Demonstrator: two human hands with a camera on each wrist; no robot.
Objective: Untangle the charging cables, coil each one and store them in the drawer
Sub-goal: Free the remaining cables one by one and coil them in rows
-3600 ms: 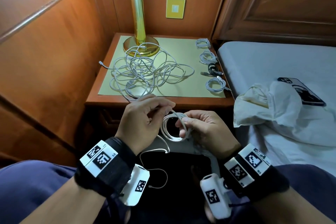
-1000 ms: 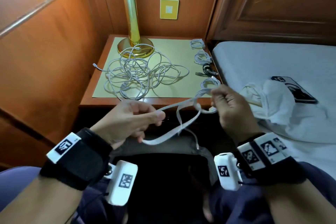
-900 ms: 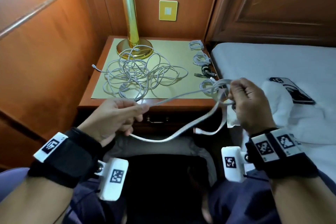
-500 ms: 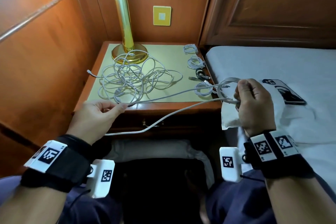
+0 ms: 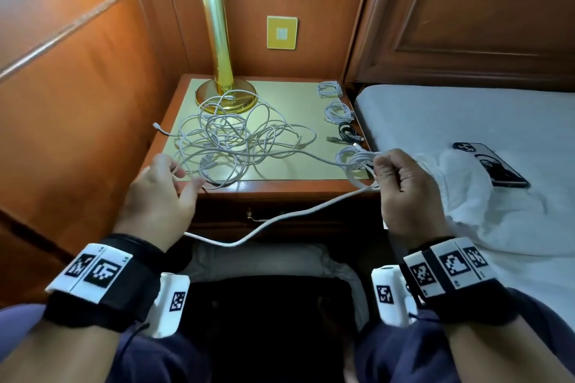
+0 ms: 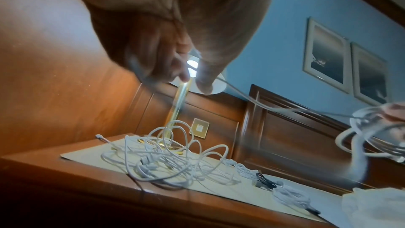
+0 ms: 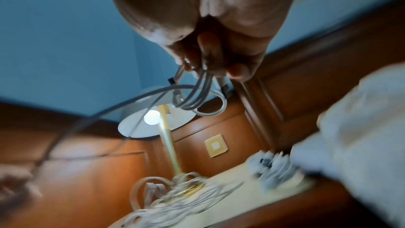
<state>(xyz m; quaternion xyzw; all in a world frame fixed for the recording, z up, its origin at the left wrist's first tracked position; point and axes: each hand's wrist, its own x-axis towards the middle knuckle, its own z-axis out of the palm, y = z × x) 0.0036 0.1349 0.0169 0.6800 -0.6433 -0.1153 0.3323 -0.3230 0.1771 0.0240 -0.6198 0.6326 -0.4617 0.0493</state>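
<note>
Loosely, right hand point(image 5: 404, 183) gripping round white cable coil point(image 5: 357, 162), smooth strand sagging

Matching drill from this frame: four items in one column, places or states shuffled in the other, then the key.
Things:
1. tangled cables
2. black coiled cable
3. phone
4. white cable loops

Places or states:
A. lying on the bed
B. gripped in the right hand
C. loose heap by the lamp base
D. in the row of coils at the nightstand's right edge

Pairs: 1-C, 2-D, 3-A, 4-B
</note>
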